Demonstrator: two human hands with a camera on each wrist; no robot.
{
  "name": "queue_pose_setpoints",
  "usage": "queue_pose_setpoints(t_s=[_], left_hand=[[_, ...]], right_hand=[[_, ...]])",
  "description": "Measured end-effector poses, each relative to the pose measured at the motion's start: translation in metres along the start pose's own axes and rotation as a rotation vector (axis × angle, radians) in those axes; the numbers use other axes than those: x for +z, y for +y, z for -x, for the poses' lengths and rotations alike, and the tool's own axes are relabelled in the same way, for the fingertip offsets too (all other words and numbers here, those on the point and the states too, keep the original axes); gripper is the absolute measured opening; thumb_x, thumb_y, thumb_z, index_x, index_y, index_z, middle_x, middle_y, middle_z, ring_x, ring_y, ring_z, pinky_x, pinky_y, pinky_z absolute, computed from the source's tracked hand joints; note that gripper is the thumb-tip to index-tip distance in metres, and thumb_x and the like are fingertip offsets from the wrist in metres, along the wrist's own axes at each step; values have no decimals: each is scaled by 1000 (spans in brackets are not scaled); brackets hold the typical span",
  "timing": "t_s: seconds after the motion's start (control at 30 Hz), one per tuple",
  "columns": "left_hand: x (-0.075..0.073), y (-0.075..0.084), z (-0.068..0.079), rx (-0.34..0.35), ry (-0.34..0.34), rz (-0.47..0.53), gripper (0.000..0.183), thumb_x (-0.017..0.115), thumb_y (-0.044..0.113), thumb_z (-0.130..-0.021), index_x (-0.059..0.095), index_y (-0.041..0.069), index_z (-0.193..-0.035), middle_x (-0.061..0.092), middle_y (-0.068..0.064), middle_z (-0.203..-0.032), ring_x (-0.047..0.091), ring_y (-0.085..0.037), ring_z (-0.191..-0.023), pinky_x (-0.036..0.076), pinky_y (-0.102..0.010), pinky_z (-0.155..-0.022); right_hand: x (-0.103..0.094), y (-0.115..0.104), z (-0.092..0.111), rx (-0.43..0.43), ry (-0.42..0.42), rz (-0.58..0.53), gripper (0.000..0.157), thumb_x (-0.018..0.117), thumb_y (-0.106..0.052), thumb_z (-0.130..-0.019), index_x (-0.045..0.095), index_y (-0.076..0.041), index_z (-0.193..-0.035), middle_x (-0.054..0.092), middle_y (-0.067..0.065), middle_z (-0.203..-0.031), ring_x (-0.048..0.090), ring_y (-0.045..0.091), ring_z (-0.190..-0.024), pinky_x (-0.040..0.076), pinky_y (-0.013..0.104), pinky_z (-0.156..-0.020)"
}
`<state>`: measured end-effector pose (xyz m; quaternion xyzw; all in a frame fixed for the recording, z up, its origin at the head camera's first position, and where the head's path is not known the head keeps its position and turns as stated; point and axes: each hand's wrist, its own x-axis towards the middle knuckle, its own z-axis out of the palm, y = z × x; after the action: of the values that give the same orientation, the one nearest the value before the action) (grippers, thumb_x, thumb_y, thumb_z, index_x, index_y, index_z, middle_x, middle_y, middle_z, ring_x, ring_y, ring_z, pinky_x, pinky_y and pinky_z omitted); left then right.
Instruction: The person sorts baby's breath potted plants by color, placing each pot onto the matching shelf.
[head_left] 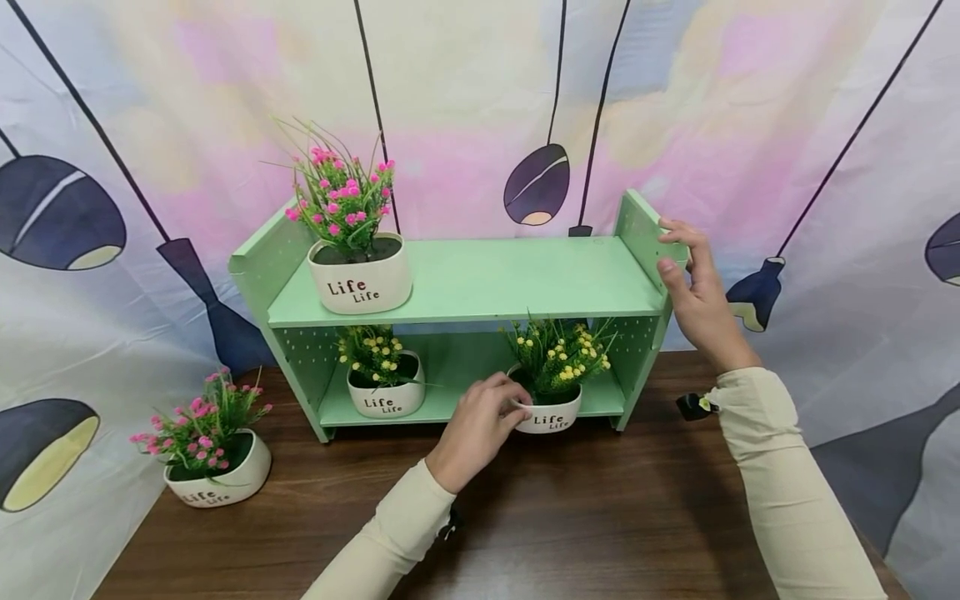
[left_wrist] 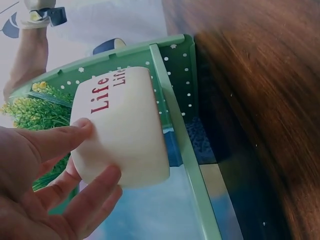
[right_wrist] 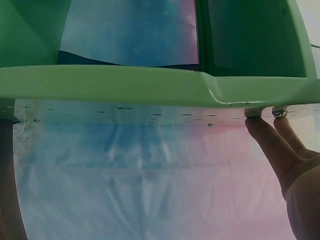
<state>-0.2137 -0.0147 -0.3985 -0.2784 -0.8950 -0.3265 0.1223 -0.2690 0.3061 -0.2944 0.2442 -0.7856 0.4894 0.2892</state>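
My left hand (head_left: 480,429) holds a white oval flowerpot (head_left: 551,417) lettered "Life", planted with yellow artificial flowers (head_left: 562,357), at the right front of the lower shelf. In the left wrist view its thumb and fingers (left_wrist: 95,197) lie against the white pot (left_wrist: 127,130). My right hand (head_left: 705,304) is at the right side panel (head_left: 641,237) of the green two-tier shelf (head_left: 517,279). Two of its fingers (right_wrist: 272,145) touch the panel's outer face in the right wrist view; the rest of that hand is partly out of frame there.
A pink-flowered pot (head_left: 360,283) stands at the left of the upper shelf. Below it is another yellow-flowered pot (head_left: 386,396). A second pink-flowered pot (head_left: 221,483) sits on the brown wooden table (head_left: 570,525), left of the shelf. A patterned curtain (head_left: 465,100) hangs behind.
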Motion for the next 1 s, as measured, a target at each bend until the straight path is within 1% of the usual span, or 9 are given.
queue_pose_setpoints(t_s=[0.07, 0.1, 0.27, 0.4, 0.5, 0.67, 0.77, 0.9, 1.0], left_hand=[[0, -2, -2, -6, 3, 5, 6, 82, 18, -94, 79, 19, -99, 69, 5, -101, 63, -17, -86, 52, -40, -82], [0, -3, -3, -7, 5, 9, 6, 81, 18, -94, 79, 19, -99, 69, 5, -101, 64, -17, -86, 53, -41, -84], [1, -6, -10, -14, 6, 32, 6, 80, 18, -95, 79, 18, -101, 70, 3, -105, 69, -16, -87, 55, -43, -86], [3, -8, -15, -17, 2, 52, 6, 78, 17, -97, 78, 17, -103, 70, 2, -107, 70, -16, -88, 57, -42, -84], [5, -11, -18, -17, 1, 66, 6, 77, 16, -98, 78, 17, -104, 70, 1, -108, 71, -16, -89, 58, -42, -84], [10, -16, -21, -28, -2, 80, 6, 76, 16, -99, 77, 16, -105, 70, 0, -109, 72, -16, -91, 59, -37, -81], [13, -18, -22, -41, -2, 85, 7, 76, 16, -99, 77, 14, -106, 69, -1, -109, 72, -17, -92, 59, -34, -77], [17, -21, -22, -53, 4, 66, 9, 76, 18, -100, 76, 14, -108, 69, -1, -110, 70, -18, -93, 59, -34, -76], [19, -21, -21, -40, 15, 13, 10, 75, 20, -101, 74, 15, -109, 68, -1, -111, 68, -22, -95, 57, -38, -78]], right_hand=[[1, 0, 0, -3, 2, -6, 39, 46, -22, -114, 41, -3, -147, 31, -3, -168, 21, 18, -159, 26, 54, -116], [1, 0, -1, -1, 4, -5, 39, 46, -22, -114, 41, -3, -147, 32, -3, -168, 22, 18, -158, 27, 55, -115], [1, 0, 0, 24, 6, 16, 39, 46, -23, -114, 41, -4, -148, 31, -6, -168, 26, 18, -156, 36, 55, -106], [1, 0, 0, 27, 2, 12, 39, 46, -23, -114, 40, -4, -148, 30, -1, -169, 24, 18, -157, 36, 58, -107], [1, 0, 0, 29, -2, 8, 39, 45, -22, -114, 40, -5, -149, 29, -1, -169, 24, 18, -157, 36, 59, -106], [2, 0, 1, 36, -4, 3, 40, 45, -22, -114, 40, -5, -149, 29, -3, -169, 26, 20, -155, 37, 55, -104], [2, 0, 1, 26, -4, -6, 39, 46, -21, -114, 40, -4, -149, 29, -2, -169, 25, 21, -156, 33, 55, -109], [2, 0, 0, 16, 0, -2, 39, 46, -21, -114, 40, -4, -148, 29, 1, -169, 23, 19, -158, 31, 53, -111], [2, 0, 0, 24, 1, 9, 40, 45, -23, -114, 40, -5, -149, 28, 2, -170, 26, 19, -156, 36, 53, -104]])
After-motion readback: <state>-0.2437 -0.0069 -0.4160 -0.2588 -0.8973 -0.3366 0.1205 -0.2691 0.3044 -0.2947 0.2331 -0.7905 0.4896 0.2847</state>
